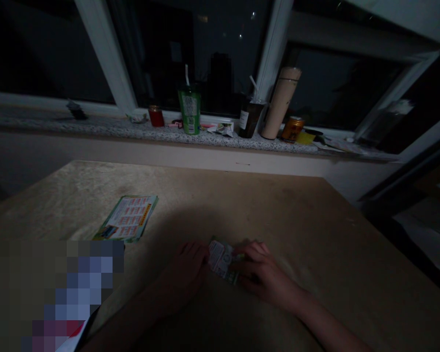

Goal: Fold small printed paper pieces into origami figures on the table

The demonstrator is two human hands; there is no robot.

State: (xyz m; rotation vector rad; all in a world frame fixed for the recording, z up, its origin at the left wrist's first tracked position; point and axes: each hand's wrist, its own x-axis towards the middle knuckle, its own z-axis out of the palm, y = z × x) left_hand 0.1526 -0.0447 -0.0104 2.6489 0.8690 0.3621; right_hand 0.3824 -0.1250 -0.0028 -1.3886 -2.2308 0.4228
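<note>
A small printed paper [220, 259], apparently folded, lies on the table between my hands, its green and white print dim in the low light. My left hand [190, 264] is closed, with thumb and fingertips at the paper's left edge. On the opposite side, the bent fingers of my right hand [258, 269] grip the paper's right edge and partly cover it. To the left lies a stack of printed sheets [130, 217] with red and green print, well apart from both hands.
A brown table [278, 210] reaches to the window wall. Along the granite sill [117, 128] stand a red jar [156, 116], a green cup with a straw [190, 110], a dark cup [250, 117], a tall flask [281, 102] and an orange can [292, 129]. Pixelation covers the lower left.
</note>
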